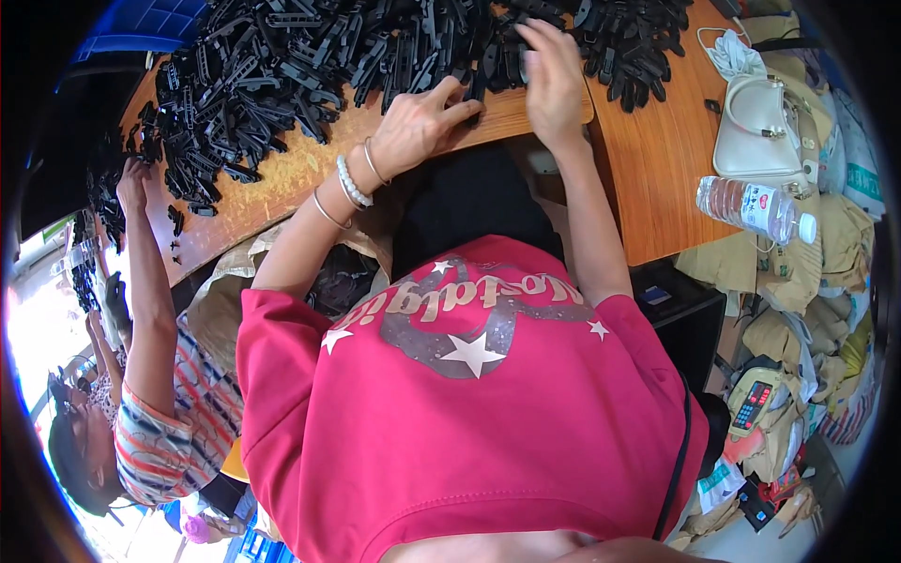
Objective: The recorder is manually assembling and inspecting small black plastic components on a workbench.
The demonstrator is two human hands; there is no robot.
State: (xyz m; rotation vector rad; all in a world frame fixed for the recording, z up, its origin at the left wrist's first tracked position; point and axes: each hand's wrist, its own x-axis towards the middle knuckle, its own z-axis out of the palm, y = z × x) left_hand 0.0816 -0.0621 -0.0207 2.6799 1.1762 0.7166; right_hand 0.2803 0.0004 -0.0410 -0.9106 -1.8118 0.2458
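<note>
A big heap of black plastic parts, long and narrow, covers the far part of the wooden table. At the table's near edge, my left hand is closed, its thumb and forefinger pinched on a black plastic part. Bracelets circle that wrist. To the right, my right hand is raised beside the heap with its fingers stretched out. Its fingertips are slightly blurred, and I see nothing held in it. A smaller group of the same black parts lies beyond it on the right.
On the right stand a white handbag and a clear water bottle, near a white mask. A calculator-like device lies among brown bags. At left, a co-worker's hand reaches to the heap. A blue crate stands behind.
</note>
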